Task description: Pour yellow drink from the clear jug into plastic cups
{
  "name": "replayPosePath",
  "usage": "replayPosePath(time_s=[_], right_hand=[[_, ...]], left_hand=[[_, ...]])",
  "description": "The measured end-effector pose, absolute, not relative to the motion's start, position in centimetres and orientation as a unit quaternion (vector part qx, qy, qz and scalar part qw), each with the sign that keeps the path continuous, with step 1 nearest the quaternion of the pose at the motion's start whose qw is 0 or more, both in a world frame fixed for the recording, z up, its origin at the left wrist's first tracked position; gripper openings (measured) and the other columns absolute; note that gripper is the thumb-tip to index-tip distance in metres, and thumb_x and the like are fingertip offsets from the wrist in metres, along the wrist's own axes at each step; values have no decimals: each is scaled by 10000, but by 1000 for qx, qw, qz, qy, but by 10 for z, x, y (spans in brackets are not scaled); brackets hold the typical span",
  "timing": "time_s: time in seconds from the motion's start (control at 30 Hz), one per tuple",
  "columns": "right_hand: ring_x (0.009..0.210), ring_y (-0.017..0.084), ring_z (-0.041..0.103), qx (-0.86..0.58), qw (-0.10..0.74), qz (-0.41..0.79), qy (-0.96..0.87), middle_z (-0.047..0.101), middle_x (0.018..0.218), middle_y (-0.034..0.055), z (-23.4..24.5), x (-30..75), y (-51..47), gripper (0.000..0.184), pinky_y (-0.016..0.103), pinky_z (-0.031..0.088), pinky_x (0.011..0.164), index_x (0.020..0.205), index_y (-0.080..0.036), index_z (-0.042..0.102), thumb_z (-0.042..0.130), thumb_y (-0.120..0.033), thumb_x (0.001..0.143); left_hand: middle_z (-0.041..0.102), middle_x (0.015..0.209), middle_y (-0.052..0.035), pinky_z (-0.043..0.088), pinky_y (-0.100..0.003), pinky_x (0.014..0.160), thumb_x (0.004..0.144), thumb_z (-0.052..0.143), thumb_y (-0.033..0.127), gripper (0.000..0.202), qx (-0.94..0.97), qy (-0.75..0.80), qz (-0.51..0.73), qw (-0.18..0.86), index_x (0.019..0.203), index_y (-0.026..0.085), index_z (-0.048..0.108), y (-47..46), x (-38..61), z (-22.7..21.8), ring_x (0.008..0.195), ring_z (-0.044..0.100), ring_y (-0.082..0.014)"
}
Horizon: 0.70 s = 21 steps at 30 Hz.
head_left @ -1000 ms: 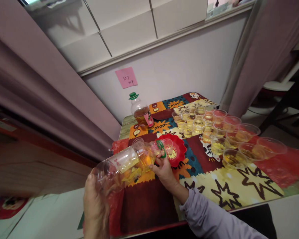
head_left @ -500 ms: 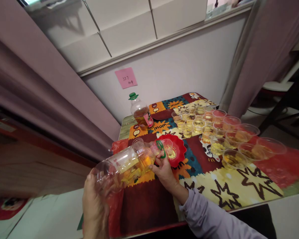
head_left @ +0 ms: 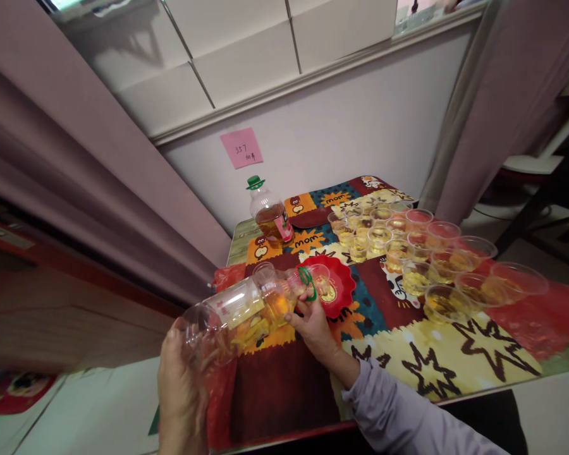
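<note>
Clear bottle, tilted, yellow liquid inside

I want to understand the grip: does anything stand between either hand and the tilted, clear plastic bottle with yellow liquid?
Nothing visible does. The left hand cups the clear plastic bottle at its base; the right hand curls at its neck end.

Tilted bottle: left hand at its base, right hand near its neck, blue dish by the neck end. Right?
One fix: the dish is red, not blue, per the head view. Left hand at the tilted bottle's base and right hand near its neck stand.
</note>
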State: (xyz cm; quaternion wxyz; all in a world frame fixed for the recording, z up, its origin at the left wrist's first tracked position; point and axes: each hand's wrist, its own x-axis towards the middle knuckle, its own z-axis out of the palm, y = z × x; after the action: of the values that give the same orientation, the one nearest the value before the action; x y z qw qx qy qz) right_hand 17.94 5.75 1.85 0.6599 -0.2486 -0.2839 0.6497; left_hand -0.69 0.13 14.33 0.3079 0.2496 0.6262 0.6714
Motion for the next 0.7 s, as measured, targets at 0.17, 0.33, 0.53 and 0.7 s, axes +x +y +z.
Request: replayPosePath(time_s=[0.17,0.33,0.53,0.7], right_hand=[[1172,232,726,-250,659,648,-288,745,1149,35,17,179,57,578,373,613,949,1000,-304,393,898,-324,719],[1185,241,721,-253,659,647,-287,743,1166,45,15,178,58,574,394,612,970,1016,-302,405,897,-325,722],[1254,249,694,-249,653,658,-280,724,1240,57,14,177,59,601,404,605,1000,1039,-304,402,907,-335,714],[1223,247,711,-251,655,655,-282,744,1185,55,18,178,58,599,404,606,1000,1023,-302,404,914,-343,710]], left_hand=[[706,1086,2,547,-257,556,739,782,702,579,236,633,671,308,1153,304,713,2,-3,149,765,653,-163],[688,1088,6,563,-269,544,679,820,713,612,232,636,670,304,1130,312,713,3,2,157,782,654,-176],[671,1110,5,572,-275,552,682,821,705,614,234,635,671,303,1135,307,708,3,5,160,816,653,-183],[676,1090,8,570,-265,561,698,817,702,606,236,631,672,307,1146,309,708,1,8,161,826,645,-180]])
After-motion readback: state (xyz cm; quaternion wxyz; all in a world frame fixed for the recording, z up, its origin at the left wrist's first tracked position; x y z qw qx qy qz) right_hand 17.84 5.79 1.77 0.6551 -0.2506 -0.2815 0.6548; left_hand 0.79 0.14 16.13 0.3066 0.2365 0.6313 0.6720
